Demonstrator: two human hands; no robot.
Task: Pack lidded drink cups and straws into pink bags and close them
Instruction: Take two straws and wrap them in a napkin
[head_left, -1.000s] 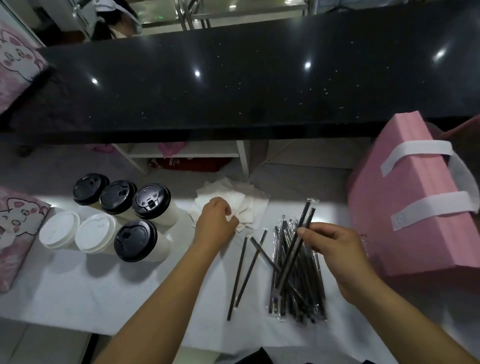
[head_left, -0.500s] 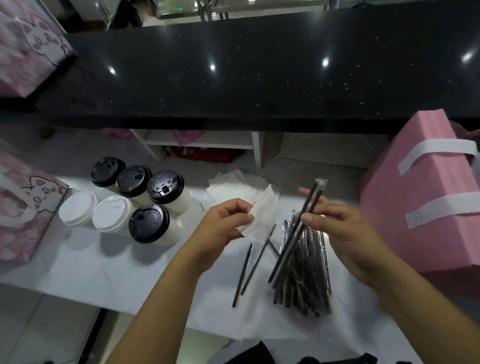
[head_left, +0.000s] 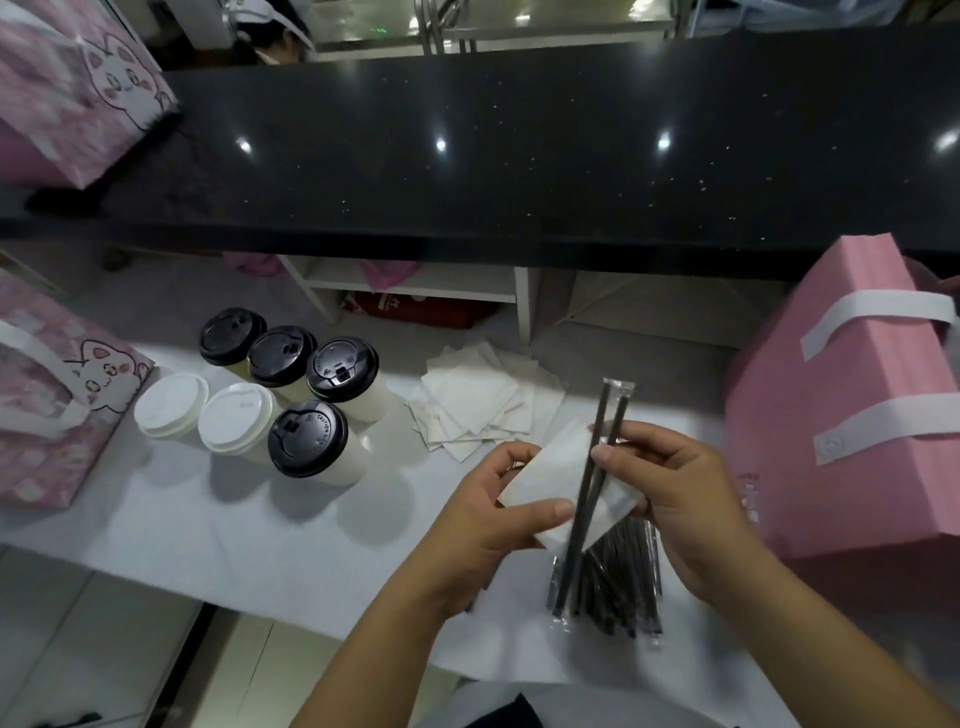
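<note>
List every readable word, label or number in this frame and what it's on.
"CAUTION CO...": raised on the nearest black lid; the rest is unreadable.
White print on the red packet: too blurred.
Faint print on the plain pink bag, and its strap's round mark: too blurred.
Embossing on the other black lids: too small.

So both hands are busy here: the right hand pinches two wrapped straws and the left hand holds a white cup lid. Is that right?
Not quite. The head view shows the left hand holding a white paper napkin, not a cup lid. The rest stands: the right hand pinches two wrapped straws.
</note>
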